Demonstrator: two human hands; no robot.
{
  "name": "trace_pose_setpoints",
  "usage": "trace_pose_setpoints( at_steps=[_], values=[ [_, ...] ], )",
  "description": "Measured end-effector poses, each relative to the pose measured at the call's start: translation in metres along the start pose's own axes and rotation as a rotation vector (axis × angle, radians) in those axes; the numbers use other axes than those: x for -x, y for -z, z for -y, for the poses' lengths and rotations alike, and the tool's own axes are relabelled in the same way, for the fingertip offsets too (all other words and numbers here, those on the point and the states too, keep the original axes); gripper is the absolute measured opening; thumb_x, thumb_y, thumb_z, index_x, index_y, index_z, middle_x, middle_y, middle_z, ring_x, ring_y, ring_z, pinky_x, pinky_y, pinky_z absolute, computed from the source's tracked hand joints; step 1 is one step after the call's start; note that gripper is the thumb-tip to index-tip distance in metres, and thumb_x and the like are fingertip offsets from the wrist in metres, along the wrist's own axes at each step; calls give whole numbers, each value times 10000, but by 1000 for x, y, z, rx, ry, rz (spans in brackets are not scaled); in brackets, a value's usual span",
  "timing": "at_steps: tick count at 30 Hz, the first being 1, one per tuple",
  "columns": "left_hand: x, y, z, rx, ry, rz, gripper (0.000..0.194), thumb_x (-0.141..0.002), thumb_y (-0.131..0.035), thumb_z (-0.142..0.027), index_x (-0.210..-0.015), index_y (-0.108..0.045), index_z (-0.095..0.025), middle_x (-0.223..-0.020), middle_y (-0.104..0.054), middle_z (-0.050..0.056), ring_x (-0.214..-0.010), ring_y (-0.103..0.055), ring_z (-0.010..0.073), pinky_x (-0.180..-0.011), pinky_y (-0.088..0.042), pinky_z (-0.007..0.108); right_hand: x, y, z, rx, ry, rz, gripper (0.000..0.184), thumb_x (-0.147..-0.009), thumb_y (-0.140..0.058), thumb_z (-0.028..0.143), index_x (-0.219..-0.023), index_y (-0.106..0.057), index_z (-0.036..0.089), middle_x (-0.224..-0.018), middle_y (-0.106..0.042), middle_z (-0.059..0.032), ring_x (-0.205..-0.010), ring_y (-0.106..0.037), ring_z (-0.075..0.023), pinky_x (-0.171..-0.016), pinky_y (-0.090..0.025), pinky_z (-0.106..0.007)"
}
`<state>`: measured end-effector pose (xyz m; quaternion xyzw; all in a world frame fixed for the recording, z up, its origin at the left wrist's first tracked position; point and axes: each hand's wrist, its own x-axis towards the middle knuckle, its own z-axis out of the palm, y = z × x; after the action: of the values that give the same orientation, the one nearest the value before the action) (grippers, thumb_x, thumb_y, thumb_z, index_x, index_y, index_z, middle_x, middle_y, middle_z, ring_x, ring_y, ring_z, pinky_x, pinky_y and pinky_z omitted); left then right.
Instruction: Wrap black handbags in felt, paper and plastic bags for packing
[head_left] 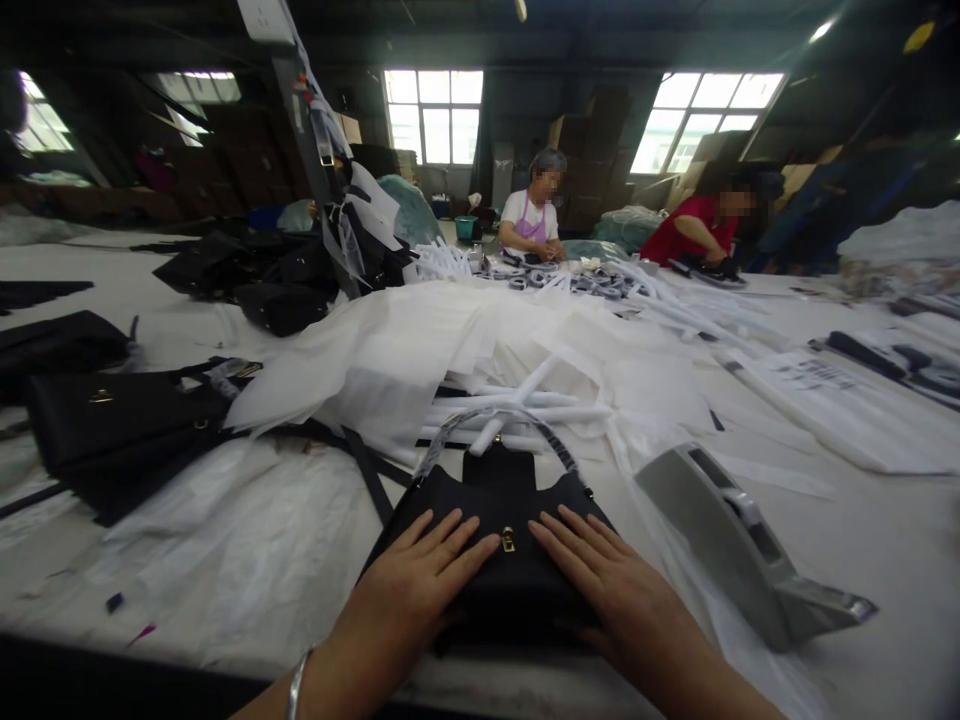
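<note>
Left hand (412, 578), right hand (621, 580) flat on black bag (501, 505), fingers apart, gripping nothing; hard pressing could crease it, sliding could scratch gold clasp (508, 541).

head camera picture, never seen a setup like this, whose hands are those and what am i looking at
There's no machine here: these are a person's own bare hands. A camera worn on their head looks forward and down, so you see roughly their view. The left hand and right hand lie spread on a black handbag, one on each side of its gold clasp, pressing or resting rather than gripping. Its handle is wrapped in clear film. On the pale table are white sheets, another black bag to the left and a grey device to the right. Two other people work farther back.
</note>
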<state>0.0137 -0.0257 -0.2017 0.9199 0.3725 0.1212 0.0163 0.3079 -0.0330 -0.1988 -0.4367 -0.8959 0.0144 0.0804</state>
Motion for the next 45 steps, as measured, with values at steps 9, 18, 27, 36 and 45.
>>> trace_pose_setpoints(
  at_steps=[9,18,27,36,45],
  values=[
    [28,-46,1,-231,-154,-259,473,-1041,-326,-145,-1480,-404,-302,-1452,-546,32,-1333,-518,234,-1034,-516,422,26,-50,9,312,155,-319,548,-963,-314,63,-1469,-445,227,-1455,-525,-23,-1272,-579,-242,-949,-593,-395],
    [35,-40,-13,-251,-170,-187,502,-1008,-394,-144,-1477,-415,-325,-1441,-559,21,-1276,-574,261,-976,-548,415,38,-36,16,341,185,-250,578,-874,-370,51,-1400,-546,218,-1388,-591,-21,-1168,-658,-242,-867,-627,-365],
    [-4,-42,-19,-76,-165,-88,394,-953,-429,-61,-1336,-521,-80,-1359,-620,134,-1243,-600,247,-1021,-517,414,-4,-25,19,100,183,-105,595,-781,-447,-1,-1345,-574,139,-1349,-637,-95,-1214,-621,-290,-1014,-537,-495],
    [17,-33,-22,86,-117,24,769,-797,-593,-112,-1499,-358,-318,-1618,-265,99,-1480,-253,330,-1100,-365,637,11,-48,21,-58,158,-30,795,-899,-581,406,-1560,-232,136,-1605,-282,-112,-1476,-274,-312,-1149,-367,-540],
    [18,-70,-20,-149,-201,-309,556,-928,-579,-225,-1450,-451,-364,-1434,-548,117,-1320,-523,302,-1000,-505,489,5,-44,22,-213,42,-187,399,-964,-556,302,-1354,-542,220,-1296,-670,-73,-1205,-614,-208,-1018,-499,-336]
  ],
)
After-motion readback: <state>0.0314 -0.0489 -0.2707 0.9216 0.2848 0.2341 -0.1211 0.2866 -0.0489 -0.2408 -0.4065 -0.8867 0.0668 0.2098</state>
